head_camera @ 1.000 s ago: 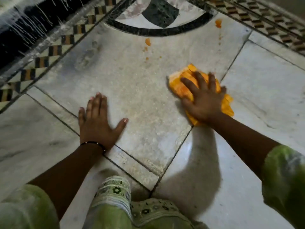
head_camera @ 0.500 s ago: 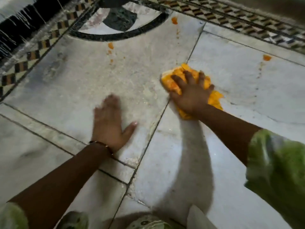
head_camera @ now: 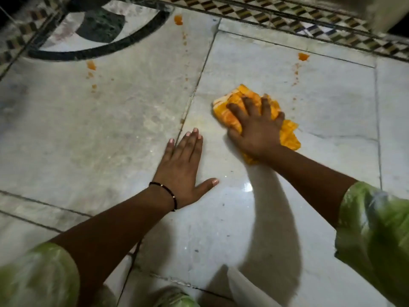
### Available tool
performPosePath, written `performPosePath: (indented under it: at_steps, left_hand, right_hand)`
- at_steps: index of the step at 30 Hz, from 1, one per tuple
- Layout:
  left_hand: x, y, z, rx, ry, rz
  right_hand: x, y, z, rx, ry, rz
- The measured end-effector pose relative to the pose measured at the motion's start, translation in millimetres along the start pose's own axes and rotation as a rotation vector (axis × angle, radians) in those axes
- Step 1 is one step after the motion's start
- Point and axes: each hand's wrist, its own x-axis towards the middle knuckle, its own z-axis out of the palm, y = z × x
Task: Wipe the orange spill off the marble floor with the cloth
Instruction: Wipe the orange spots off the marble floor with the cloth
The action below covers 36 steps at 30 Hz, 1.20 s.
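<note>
Right hand (head_camera: 257, 131) presses the orange-stained cloth (head_camera: 287, 134) flat on the marble floor (head_camera: 132, 120), fingers spread; left hand (head_camera: 181, 171) braces, fingers together. Orange drips (head_camera: 302, 56) remain beyond. Risk: the apparently saturated cloth smears residue instead of lifting it.

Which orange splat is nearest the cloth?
The splat up and right of the cloth, on the same slab as it. The other two, and, lie left across the joint.

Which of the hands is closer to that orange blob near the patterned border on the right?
The right hand. It presses the crumpled orange cloth below and left of the orange blob. The left hand lies flat on the marble floor, farther left and nearer the person.
</note>
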Motion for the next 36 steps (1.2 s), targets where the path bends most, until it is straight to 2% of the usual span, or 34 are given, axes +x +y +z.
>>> performPosePath:
  at_steps: [3,5,7,9,10,12,15,18,19,22,24,25,28,31,33,36]
  left_hand:
    - [12,12,5,-0.032,0.032,0.004]
    - [21,22,7,-0.063,0.031,0.018]
    - [29,31,10,-0.068,0.029,0.047]
    - [38,39,13,-0.06,0.022,0.074]
    - [41,43,15,-0.048,0.024,0.081]
    - [43,46,18,-0.011,0.05,0.074]
    - [41,48,19,-0.011,0.064,0.026]
    - [40,49,18,-0.016,0.053,0.026]
    - [40,48,18,-0.015,0.05,0.026]
    - [40,49,19,-0.005,0.056,0.02]
    - [40,50,20,-0.002,0.055,0.025]
    - [40,49,20,-0.003,0.056,0.02]
    - [39,49,19,-0.005,0.051,0.02]
    - [39,49,19,-0.024,0.053,0.03]
    - [40,47,20,-0.034,0.058,0.032]
    - [41,48,21,-0.038,0.067,0.031]
  right_hand:
    - [-44,23,4,-0.067,0.052,-0.25]
    - [-84,63,7,-0.074,0.068,-0.343]
    - [-97,100,6,-0.057,0.042,-0.232]
    - [-78,118,4,-0.019,0.062,0.012]
    - [-61,117,2,0.014,0.054,0.118]
    - [-33,100,-2,0.046,-0.004,0.203]
    - [-42,78,0,-0.012,-0.017,0.054]
    - [-97,100,6,-0.051,0.041,-0.058]
    - [-107,115,5,-0.052,0.031,-0.017]
    - [-87,148,-1,0.017,-0.009,0.269]
    - [-51,138,-1,0.072,-0.007,0.384]
    - [-35,124,-2,0.077,-0.019,0.376]
    - [-34,82,0,0.027,-0.026,0.137]
    - [-88,84,7,-0.014,0.037,-0.071]
    - [-107,109,6,-0.02,0.023,-0.016]
    - [-62,132,-1,0.04,0.034,0.266]
